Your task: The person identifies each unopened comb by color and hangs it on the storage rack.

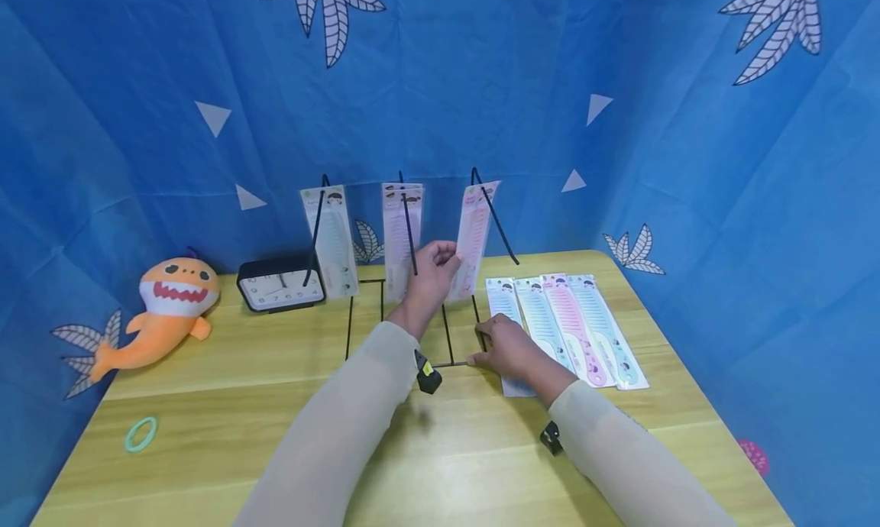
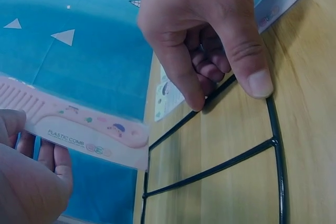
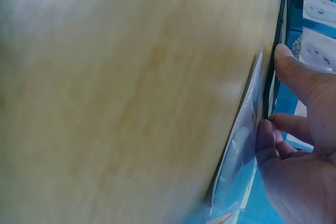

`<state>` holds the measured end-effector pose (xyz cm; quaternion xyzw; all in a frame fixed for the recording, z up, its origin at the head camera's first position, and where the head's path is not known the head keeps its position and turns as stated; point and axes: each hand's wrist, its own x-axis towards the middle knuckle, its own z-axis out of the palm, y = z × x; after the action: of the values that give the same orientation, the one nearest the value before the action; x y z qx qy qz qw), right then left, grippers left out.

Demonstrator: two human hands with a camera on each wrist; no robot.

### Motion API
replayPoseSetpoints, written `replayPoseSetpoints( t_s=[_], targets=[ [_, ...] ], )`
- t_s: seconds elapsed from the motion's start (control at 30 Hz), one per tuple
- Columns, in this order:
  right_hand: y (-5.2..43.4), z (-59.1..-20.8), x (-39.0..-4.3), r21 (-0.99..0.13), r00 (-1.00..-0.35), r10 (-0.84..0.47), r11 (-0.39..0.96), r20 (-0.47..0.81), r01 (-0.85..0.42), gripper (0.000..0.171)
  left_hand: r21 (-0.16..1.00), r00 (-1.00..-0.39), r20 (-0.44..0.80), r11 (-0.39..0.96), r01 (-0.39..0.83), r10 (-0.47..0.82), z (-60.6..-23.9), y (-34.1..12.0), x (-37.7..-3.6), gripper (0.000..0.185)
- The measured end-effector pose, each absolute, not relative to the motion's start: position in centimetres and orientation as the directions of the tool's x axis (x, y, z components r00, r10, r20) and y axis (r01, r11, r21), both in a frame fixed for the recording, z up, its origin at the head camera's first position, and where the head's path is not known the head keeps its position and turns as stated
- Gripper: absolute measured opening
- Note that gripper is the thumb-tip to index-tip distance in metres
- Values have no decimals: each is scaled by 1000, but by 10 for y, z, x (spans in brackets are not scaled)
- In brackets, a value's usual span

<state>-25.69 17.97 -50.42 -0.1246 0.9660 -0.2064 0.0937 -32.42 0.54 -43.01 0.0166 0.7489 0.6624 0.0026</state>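
My left hand (image 1: 426, 286) pinches the lower left edge of a pink packaged comb (image 1: 474, 233), which hangs from the right arm of a black wire rack (image 1: 448, 336). In the left wrist view the fingers are behind the comb's clear pack. My right hand (image 1: 512, 347) grips the rack's base at its front right corner, thumb on the front wire and fingertips at the side wire. A pale green packaged comb (image 1: 331, 237) hangs on the left arm. Lilac packaged combs (image 1: 397, 233) hang on the middle one, partly behind my left hand.
Several packaged combs lie side by side right of the rack, blue ones (image 1: 543, 321) and a pink one (image 1: 574, 328). A black-framed clock (image 1: 282, 286) and an orange plush shark (image 1: 172, 305) stand at the left. A green ring (image 1: 140, 434) lies near the table's (image 1: 227, 435) left edge.
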Motion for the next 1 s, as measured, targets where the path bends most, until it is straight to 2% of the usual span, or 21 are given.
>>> replayPoseSetpoints(
  t_s=[0.2,0.47,0.77,1.0],
  targets=[
    [180,-505,-257,-422,-949,-289,881,-125,-212,78,989,-999,-12,144,-4,52,-437,-1,-320,24],
    [181,-506,-257,-420,-949,-293,880,-117,-220,77,986,-996,8,164,22,86,-451,-14,-312,34],
    [183,-505,-257,-441,-944,-310,867,-116,-231,78,872,-969,25,468,141,247,-469,-47,-272,34],
    [183,-506,-258,-452,-943,-307,865,-130,-219,77,774,-976,-43,625,104,215,-486,-91,-246,50]
  ],
)
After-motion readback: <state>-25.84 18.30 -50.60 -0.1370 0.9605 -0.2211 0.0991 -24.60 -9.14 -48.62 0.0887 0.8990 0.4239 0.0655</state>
